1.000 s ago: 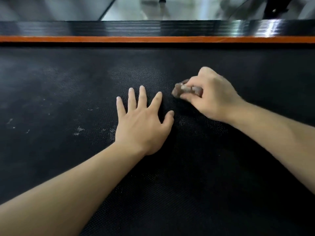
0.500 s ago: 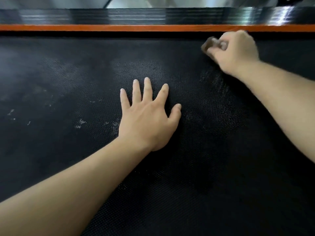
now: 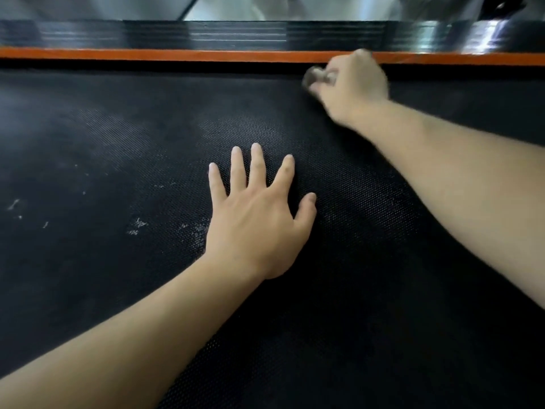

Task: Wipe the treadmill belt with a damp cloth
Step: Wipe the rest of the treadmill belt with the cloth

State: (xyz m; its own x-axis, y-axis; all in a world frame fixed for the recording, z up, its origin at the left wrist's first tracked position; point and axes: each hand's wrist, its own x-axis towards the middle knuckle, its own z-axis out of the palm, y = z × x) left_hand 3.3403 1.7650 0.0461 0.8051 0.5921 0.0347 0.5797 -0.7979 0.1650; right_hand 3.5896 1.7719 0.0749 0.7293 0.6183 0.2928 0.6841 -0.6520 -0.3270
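Observation:
The black textured treadmill belt (image 3: 118, 290) fills most of the view. My left hand (image 3: 256, 219) lies flat on it near the middle, fingers spread and straight. At the belt's far edge my right hand (image 3: 354, 84) grips a small bunched grey-brown cloth (image 3: 314, 78), which pokes out to the left of the fingers and presses on the belt. The right hand and cloth are blurred by motion. White specks and scuffs (image 3: 135, 225) mark the belt left of my left hand.
An orange strip (image 3: 177, 56) runs along the far side of the belt, with a glossy black ribbed side rail (image 3: 236, 33) behind it. Pale floor shows beyond the rail at the top.
My right hand carried the cloth from beside my left hand up to the belt's far edge by the orange strip. My left hand stayed flat in place.

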